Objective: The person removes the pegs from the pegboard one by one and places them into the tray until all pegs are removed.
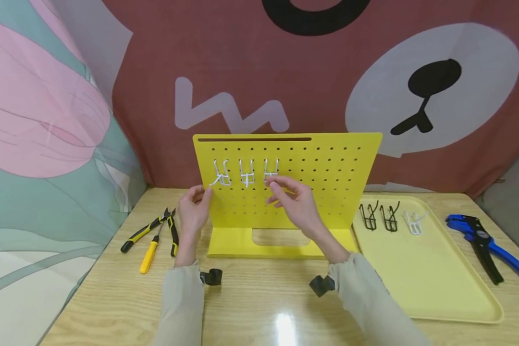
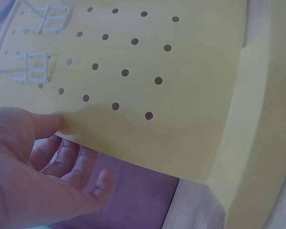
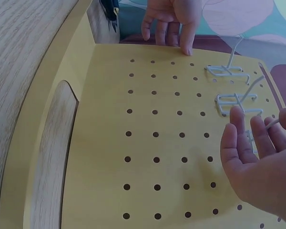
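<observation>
Yellow pegboard [image 1: 238, 221] stands on the wooden counter [image 1: 251, 298], three white wire hooks [image 1: 247, 174] across its upper left; left hand [image 1: 193, 210], grip pinching the board's left edge; right hand [image 1: 301, 205], grip pinching the rightmost of these; yellow tray [image 1: 424, 278] holds two black hooks [image 1: 390, 222], one white.

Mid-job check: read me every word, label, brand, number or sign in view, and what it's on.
No readable text in any view.
Blue-handled tool: any markings are too small to read.
Yellow pegboard: no lettering visible.
Backdrop cloth: printed shapes, no words.
</observation>
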`<state>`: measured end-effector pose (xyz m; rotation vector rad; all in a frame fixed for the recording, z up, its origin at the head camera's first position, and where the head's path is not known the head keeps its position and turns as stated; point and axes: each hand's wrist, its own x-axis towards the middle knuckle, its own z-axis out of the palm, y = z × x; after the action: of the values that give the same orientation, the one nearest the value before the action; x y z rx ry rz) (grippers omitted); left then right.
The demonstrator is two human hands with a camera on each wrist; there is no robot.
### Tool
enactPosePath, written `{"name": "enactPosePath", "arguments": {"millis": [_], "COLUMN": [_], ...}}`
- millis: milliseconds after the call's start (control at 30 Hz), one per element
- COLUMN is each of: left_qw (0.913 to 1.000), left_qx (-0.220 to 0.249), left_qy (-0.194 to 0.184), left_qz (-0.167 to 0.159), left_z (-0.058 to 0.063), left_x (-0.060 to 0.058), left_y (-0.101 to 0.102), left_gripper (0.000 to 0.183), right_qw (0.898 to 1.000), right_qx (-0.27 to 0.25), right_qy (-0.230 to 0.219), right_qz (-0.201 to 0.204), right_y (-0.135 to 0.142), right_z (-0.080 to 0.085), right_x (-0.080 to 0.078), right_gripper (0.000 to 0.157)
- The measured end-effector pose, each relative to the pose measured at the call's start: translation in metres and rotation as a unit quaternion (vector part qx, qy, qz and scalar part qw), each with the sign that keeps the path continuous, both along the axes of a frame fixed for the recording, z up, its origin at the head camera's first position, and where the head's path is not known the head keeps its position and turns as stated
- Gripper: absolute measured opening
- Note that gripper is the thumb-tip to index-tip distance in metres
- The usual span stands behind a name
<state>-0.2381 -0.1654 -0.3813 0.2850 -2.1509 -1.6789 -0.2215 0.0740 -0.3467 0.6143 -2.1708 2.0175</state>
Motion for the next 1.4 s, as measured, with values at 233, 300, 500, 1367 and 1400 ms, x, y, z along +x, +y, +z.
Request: {"name": "enactPosePath", "arguments": {"millis": [233,300,500,1367,1400], "left_qw": [1.0000,1.0000,1.0000,1.0000,1.0000], "left_qx": [-0.002,0.001,0.003,-0.006,-0.006], "left_qy": [-0.002,-0.006,-0.006,-0.005,-0.006], "left_qz": [0.000,-0.002,-0.005,-0.004,-0.003], "left_z": [0.000,0.000,0.003,0.000,0.000], "left_x": [0.001,0.000,0.000,-0.001,0.000], "left_y": [-0.001,-0.001,-0.002,0.000,-0.001], "left_gripper": [0.028,0.029,0.029,0.029,0.028], "right_qw": [1.000,1.000,0.997,0.995,0.995], "right_qx": [0.000,-0.005,-0.044,-0.084,-0.083], "right_qy": [-0.018,-0.027,-0.065,-0.030,-0.030], "right_qz": [0.009,0.011,0.024,0.036,0.035], "right_y": [0.000,0.000,0.000,0.019,0.021], "right_z": [0.002,0.002,0.007,0.022,0.021], "right_x": [0.001,0.001,0.003,0.017,0.017], "right_gripper": [0.029,0.029,0.029,0.033,0.033]}}
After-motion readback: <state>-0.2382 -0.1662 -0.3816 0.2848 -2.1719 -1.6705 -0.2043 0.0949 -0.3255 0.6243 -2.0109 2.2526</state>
